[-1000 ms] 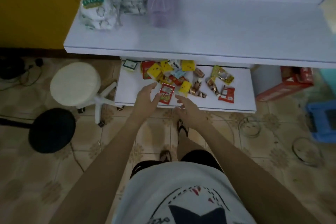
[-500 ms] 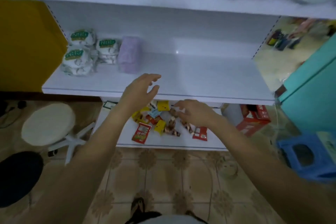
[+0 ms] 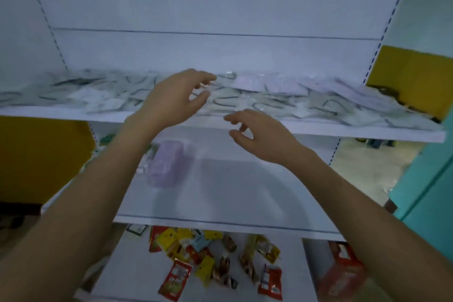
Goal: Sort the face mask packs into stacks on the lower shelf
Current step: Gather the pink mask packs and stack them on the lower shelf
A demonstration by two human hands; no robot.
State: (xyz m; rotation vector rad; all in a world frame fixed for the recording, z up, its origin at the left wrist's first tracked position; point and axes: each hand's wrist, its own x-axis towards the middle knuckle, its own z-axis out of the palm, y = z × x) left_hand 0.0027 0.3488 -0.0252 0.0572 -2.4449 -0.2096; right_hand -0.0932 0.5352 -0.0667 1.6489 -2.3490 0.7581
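I see the face mask packs strewn loose in clear wrap across the upper shelf, edge to edge, w/ a few lilac ones toward the right; blur hides the detail. My feed puts the left hand over the middle of that pile, fingers spread & loosely bent, thumb apart from them, nothing in its grasp. Can't tell if the tips touch a pack. The right hand sits lower, in front of the shelf's front lip, fingers relaxed & half curled, also holding nothing. Below, the lower shelf carries a lilac stack of masks at left-centre, w/ green-labelled packs just beside it, mostly hidden behind the left forearm. The bottom board has a jumble of red & yellow sachets, and a red box stands to its right.
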